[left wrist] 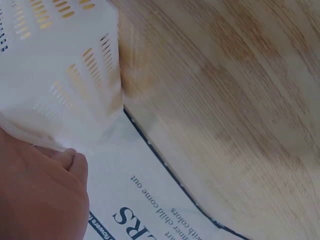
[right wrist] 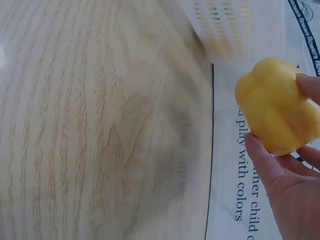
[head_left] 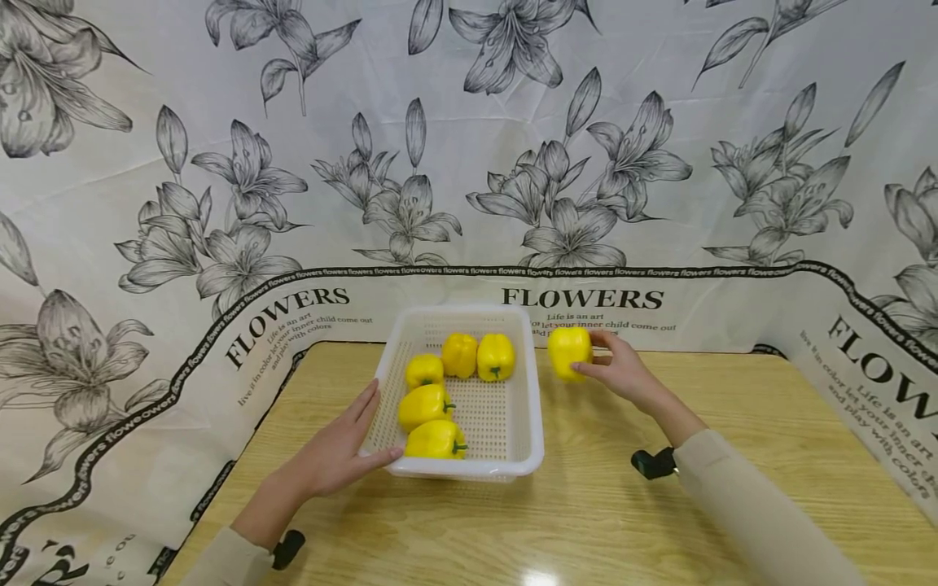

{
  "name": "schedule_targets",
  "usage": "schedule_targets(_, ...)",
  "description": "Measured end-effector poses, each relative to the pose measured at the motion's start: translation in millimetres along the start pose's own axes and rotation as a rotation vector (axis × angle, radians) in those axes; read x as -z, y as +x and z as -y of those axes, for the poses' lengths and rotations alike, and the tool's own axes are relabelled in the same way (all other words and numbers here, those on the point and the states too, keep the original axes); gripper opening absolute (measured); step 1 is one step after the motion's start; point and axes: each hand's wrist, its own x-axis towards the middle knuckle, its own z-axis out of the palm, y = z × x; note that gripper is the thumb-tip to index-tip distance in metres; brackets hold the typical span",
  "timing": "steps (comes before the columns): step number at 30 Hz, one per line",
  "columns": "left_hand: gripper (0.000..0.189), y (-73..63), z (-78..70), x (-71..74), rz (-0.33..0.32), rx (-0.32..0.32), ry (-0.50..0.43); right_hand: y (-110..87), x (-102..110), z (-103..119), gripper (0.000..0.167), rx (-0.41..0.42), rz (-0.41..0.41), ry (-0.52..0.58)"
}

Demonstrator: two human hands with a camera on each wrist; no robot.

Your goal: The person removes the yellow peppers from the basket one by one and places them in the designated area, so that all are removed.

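A white perforated plastic basket (head_left: 501, 431) sits on the wooden table, and five yellow bell peppers lie along its left side and back. At its near left corner my left hand (head_left: 333, 452) holds the rim, thumb over the front edge and fingers along the left side. In the left wrist view, the fingertips of that hand (left wrist: 47, 185) meet the rim of the basket (left wrist: 65, 107). Just right of the basket, my right hand (head_left: 623, 373) grips another yellow bell pepper (head_left: 567, 352) between thumb and fingers. The right wrist view shows this bell pepper (right wrist: 275, 107) raised over the table.
A wooden table (head_left: 608, 513) extends around the basket. White cloth with printed lilies and lettering (head_left: 425, 289) hangs behind and at both sides, close to the table's back edge. A dark strap piece (head_left: 654, 463) shows at the right wrist, another (head_left: 289, 549) at the left.
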Motion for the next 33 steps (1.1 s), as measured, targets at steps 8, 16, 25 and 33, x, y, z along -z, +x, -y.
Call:
schedule_targets(8, 0.104, -0.4, 1.3, 1.6, 0.004, -0.012, -0.009, 9.4, -2.0, -16.5, 0.085, -0.047, 0.021, 0.008)
schedule_targets(16, 0.105, 0.1, 3.2, 2.7, 0.017, -0.036, -0.002, 11.4, -5.5, -27.8, 0.083, -0.094, 0.028, 0.024)
schedule_targets(25, 0.105, 2.4, 4.3, 3.4, 0.015, -0.048, -0.023, 15.6, -4.5, -42.8, 0.087, -0.116, 0.042, 0.034)
schedule_targets(33, 0.103, 3.2, 6.7, -1.5, 0.023, -0.02, -0.043, 16.1, -3.1, -52.4, 0.087, -0.121, 0.063, 0.06)
